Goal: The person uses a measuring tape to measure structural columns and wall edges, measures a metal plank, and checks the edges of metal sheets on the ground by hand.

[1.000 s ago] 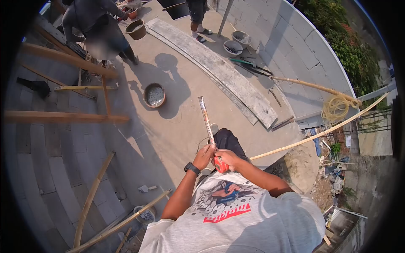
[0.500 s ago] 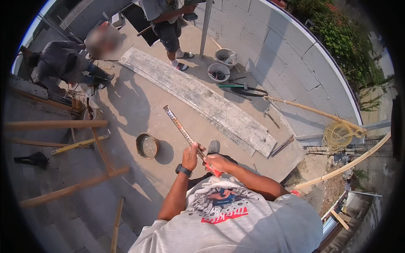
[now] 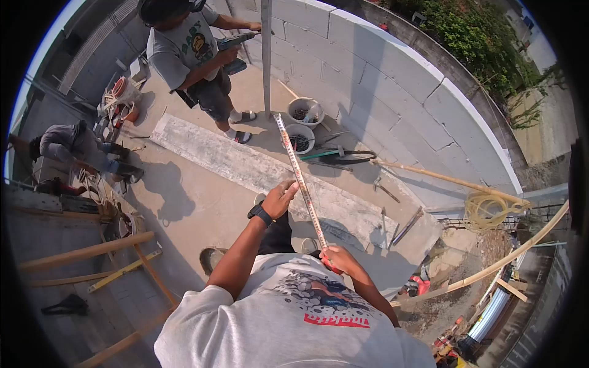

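Note:
A tape measure blade (image 3: pixel 294 161) stretches out in front of me, its free end up near the two buckets. My right hand (image 3: pixel 342 260) is closed around the red case of the tape measure (image 3: pixel 329 265), low in front of my shirt. Partway along the blade, my left hand (image 3: pixel 279 200), with a dark watch (image 3: pixel 261 213) on the wrist, has its thumb and fingers at the blade's edge. Its fingertips are partly hidden. Beneath the blade lies a long, stained grey board (image 3: pixel 215 156).
Ahead, a co-worker (image 3: pixel 190 55) holds a drill (image 3: pixel 236 42) against a metal post (image 3: pixel 266 67). Another person (image 3: pixel 67 147) bends at the left. Buckets (image 3: pixel 300 140), a hammer (image 3: pixel 386 189) and a mortar pail (image 3: pixel 210 259) stand or lie around. Wooden beams (image 3: pixel 92 250) jut in at left.
My view has turned and moved forward. More blade is out of the case, and my hands are farther apart. The co-worker ahead has come nearer in view, with the drill at the post.

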`<state>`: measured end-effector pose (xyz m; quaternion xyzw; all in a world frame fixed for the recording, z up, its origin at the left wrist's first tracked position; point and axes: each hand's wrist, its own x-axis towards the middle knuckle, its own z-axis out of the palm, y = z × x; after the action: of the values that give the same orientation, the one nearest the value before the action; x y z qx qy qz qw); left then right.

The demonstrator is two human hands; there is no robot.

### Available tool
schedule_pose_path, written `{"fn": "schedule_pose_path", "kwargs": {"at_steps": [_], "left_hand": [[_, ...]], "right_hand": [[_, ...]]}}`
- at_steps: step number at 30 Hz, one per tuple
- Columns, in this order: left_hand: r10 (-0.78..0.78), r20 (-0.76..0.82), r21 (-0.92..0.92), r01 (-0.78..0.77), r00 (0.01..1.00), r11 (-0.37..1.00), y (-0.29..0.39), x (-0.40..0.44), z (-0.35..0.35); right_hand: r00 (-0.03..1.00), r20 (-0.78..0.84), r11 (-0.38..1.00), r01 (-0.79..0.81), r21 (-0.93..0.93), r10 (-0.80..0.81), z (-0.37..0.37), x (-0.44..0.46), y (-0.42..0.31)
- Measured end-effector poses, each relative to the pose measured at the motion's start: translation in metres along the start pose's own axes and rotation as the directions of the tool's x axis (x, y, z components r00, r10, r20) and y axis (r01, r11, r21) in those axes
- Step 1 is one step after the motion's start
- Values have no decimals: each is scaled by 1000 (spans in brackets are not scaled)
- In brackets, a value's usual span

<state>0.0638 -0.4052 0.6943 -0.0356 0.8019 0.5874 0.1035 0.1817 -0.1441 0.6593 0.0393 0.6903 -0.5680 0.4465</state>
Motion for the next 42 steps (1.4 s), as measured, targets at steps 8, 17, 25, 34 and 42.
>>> {"fn": "schedule_pose_path", "kwargs": {"at_steps": [8, 17, 25, 34, 42], "left_hand": [[82, 167, 171, -111, 982, 979, 11, 204, -102], [317, -73, 229, -294, 946, 928, 111, 432, -216], [717, -462, 515, -501, 522, 696, 193, 561, -246], [508, -544, 363, -359, 667, 860, 230, 595, -261], [623, -366, 540, -387, 691, 747, 206, 596, -267]], "right_hand": [[996, -35, 870, -56, 490, 83, 3, 125, -68], [973, -191, 844, -4, 536, 127, -2, 232, -237], [949, -287, 848, 44, 528, 129, -16, 263, -260], [915, -369, 831, 75, 551, 161, -30, 271, -247], [953, -301, 876, 125, 466, 25, -35, 259, -238]]}}
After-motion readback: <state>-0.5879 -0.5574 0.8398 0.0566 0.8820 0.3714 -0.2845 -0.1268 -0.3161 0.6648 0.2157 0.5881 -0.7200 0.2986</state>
